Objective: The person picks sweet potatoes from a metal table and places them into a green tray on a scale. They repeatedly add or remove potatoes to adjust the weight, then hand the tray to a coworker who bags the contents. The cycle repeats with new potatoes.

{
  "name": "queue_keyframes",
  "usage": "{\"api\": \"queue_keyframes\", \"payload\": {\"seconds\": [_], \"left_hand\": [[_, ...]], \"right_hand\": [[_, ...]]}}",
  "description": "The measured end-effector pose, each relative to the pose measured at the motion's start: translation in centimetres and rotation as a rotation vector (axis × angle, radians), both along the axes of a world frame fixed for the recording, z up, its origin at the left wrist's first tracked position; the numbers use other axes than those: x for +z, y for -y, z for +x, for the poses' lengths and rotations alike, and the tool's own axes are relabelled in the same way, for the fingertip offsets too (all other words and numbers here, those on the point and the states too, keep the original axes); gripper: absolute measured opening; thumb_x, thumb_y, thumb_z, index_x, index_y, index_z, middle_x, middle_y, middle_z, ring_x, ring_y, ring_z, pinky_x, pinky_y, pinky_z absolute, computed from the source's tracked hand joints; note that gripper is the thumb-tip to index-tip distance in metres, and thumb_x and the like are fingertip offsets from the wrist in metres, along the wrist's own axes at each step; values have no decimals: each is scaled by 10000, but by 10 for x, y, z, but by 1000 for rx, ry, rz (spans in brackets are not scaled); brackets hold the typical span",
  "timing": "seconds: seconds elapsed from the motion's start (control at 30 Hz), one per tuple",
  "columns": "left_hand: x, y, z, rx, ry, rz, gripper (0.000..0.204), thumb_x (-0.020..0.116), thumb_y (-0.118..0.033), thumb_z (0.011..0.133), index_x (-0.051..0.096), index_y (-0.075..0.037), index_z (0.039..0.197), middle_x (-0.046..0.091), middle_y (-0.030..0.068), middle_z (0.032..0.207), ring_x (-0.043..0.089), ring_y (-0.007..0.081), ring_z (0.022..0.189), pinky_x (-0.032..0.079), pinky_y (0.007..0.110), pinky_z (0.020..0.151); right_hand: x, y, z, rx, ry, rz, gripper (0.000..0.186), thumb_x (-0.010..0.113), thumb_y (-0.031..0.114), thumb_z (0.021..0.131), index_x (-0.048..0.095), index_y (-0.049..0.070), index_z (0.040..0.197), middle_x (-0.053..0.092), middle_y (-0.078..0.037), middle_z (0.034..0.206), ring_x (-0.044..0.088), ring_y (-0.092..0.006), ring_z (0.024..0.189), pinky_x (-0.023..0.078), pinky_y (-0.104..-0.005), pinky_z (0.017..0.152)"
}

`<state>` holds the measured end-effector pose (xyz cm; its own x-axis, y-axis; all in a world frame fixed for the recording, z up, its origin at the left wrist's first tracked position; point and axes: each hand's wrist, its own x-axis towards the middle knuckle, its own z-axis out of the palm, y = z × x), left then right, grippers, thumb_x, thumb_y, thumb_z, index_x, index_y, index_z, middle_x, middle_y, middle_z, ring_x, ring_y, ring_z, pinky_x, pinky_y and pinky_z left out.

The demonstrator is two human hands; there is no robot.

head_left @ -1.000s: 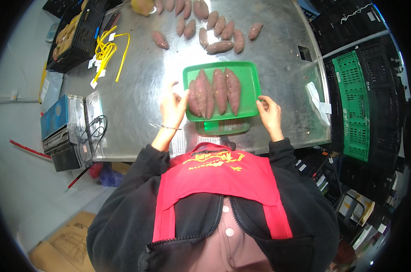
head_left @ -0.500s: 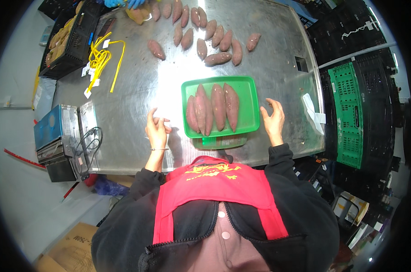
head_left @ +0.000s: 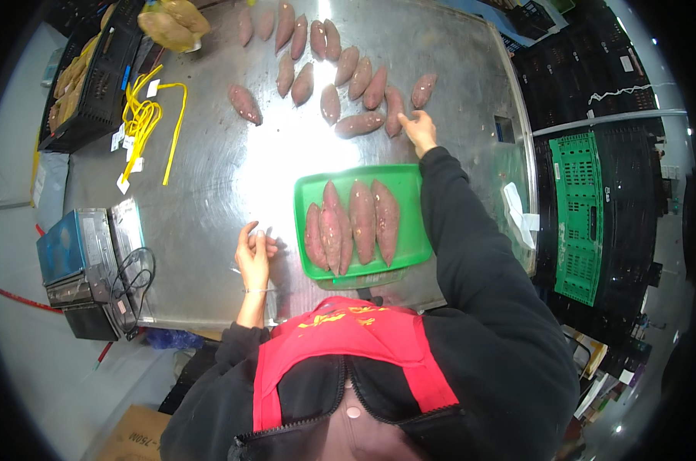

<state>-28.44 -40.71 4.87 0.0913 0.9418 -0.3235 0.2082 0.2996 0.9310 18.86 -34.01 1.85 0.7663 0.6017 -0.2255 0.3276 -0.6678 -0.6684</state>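
A green tray point(head_left: 415, 223) with several sweet potatoes point(head_left: 364, 223) lying side by side stands on the near part of the metal table, on top of a low greenish base point(head_left: 363, 282). Beyond the tray, my right hand point(head_left: 420, 132) reaches out, fingertips against the right side of one loose sweet potato point(head_left: 394, 104); its fingers do not appear to wrap round it. To the tray's left, my left hand point(head_left: 254, 255) hovers with loosely bent fingers apart and nothing in them. More loose sweet potatoes point(head_left: 359, 124) are scattered across the far half of the table.
Yellow straps with white tags point(head_left: 142, 115) lie at the left, near a black crate point(head_left: 94, 84) of bagged produce. A yellow-netted bag point(head_left: 175, 27) sits at the far left. A blue-topped device point(head_left: 60, 250) stands left; a white paper point(head_left: 519, 215) lies right, beside green crates point(head_left: 576, 219).
My right hand has moved forward from beside the tray to a loose sweet potato. My left hand stays left of the tray. Another person's blue-gloved hands have left the far edge.
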Motion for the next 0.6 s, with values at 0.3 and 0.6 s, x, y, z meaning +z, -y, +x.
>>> {"api": "queue_keyframes", "payload": {"seconds": [0.3,0.6], "left_hand": [[-1,-3,-14,54,-32,-20,324,556,-163,1044,568,28,1306,688,59,786,626,92,647,512,232,595],[11,13,-4,-31,103,-26,311,556,-143,1037,550,27,1298,708,97,839,635,113,651,516,238,598]], "right_hand": [[-3,-14,18,-31,-474,173,433,822,388,775,739,-22,886,724,-124,850,680,-222,799,510,-337,687],[116,140,-82,201,-877,419,237,771,301,895,649,98,898,659,9,779,571,-61,635,399,-236,550]]}}
